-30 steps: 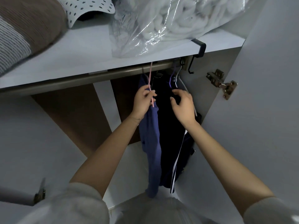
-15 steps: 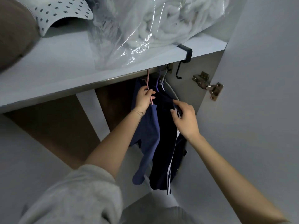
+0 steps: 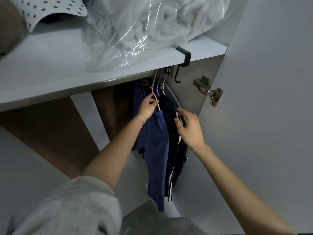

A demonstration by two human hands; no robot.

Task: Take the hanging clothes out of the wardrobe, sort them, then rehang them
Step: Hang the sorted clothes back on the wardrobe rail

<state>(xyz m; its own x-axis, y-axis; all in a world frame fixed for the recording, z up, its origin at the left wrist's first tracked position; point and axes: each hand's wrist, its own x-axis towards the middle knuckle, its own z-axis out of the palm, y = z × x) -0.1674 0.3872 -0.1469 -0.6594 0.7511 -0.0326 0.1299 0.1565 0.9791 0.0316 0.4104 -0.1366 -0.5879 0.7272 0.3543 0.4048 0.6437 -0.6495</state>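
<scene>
1. Left hand [image 3: 147, 108] pinches the pink hanger [image 3: 155, 99], blue garment [image 3: 155, 143] hanging under the shelf [image 3: 50, 73].
2. Right hand [image 3: 190, 129] curls at the dark striped garment [image 3: 171, 150] beside it (gripping or not, can't tell).

The blue garment [image 3: 155, 150] hangs limp from the pink hanger [image 3: 154, 92]. The dark garment [image 3: 171, 146], with a white side stripe, hangs touching its right side. The purple hanger [image 3: 158, 88] hooks up just beside the pink one.
</scene>
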